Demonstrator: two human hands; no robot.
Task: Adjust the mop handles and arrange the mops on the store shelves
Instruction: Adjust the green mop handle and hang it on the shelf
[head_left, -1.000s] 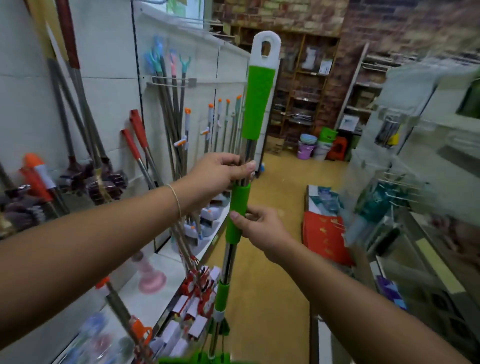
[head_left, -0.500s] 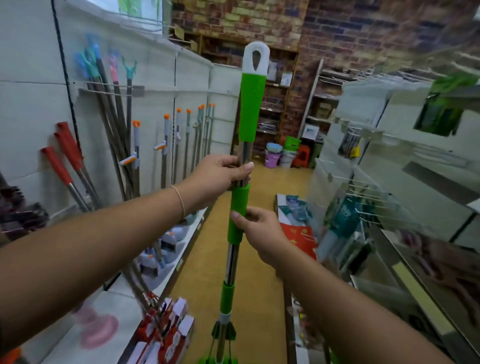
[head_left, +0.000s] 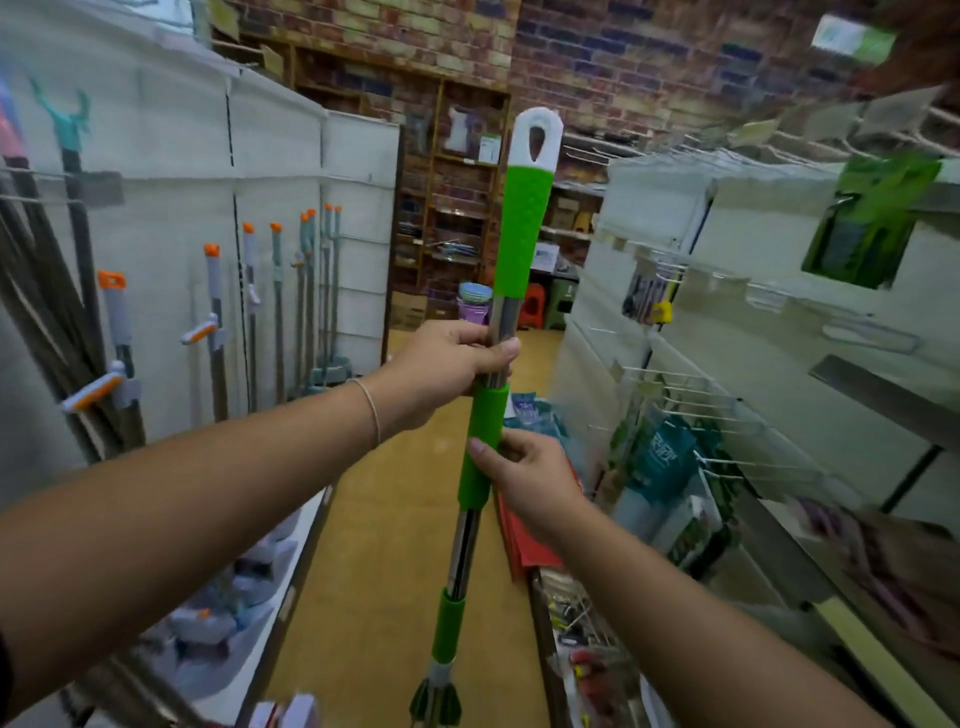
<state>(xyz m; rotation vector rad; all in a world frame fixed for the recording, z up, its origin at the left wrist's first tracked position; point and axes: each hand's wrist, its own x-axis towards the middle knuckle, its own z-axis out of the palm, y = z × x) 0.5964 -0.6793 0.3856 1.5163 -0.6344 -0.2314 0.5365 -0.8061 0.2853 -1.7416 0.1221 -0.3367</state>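
Green collar (head_left: 485, 415) lay pinched in the curled fingers of your right hand (head_left: 530, 480), your left hand (head_left: 441, 364) wrapped the steel tube (head_left: 506, 317) above; counter-twisting them on one straight axis probably served best.

Mop (head_left: 470, 540) is dead centre of the frame, nearly upright, with the top leaning a bit right. It's got a steel pole (head_left: 503, 317), a long bright green grip (head_left: 522, 228) up top and a white cap (head_left: 535, 137) with a teardrop hang hole. Left hand (head_left: 447, 364) grips the bare steel just above the middle sleeve (head_left: 483, 447), and right hand (head_left: 530, 478) pinches that sleeve. Lower sleeve (head_left: 448, 629) sits near the bottom edge. Other mops (head_left: 213, 322) with orange-tipped grey handles stand upright along the left side.
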